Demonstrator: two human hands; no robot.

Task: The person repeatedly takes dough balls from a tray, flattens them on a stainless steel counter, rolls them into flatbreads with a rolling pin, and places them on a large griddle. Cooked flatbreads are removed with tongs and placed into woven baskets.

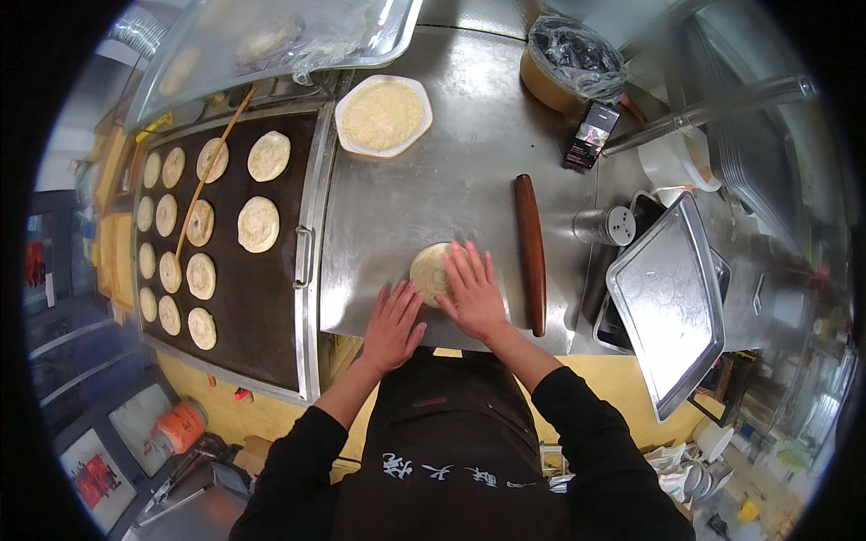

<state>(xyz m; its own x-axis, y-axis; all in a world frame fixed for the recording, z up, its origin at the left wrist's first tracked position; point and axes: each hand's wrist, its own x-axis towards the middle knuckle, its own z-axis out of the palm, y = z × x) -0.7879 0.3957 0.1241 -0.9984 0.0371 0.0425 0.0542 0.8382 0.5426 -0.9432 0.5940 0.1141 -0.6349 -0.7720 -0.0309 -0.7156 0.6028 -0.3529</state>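
Note:
A round flat piece of dough (428, 270) lies on the steel worktop (460, 155) near its front edge. My right hand (471, 292) rests palm down over the dough's right side, fingers somewhat spread. At the dough's lower left is my left hand (394, 323), palm down with fingers apart, its fingertips close to the rim; whether they touch it I cannot tell. A dark wooden rolling pin (531, 255) lies to the right of my right hand. On the black griddle (260, 297) at left sit several round flatbreads (258, 224), with a long wooden stick (210, 167) across some of them.
Sesame seeds (382, 115) fill a white plate at the back. A metal tray (270, 34) overhangs the griddle's far side. Rightward are a metal shaker (605, 226), a phone (590, 135), a plastic-covered tub (551, 84) and a tilted tray (666, 297) jutting past the front edge.

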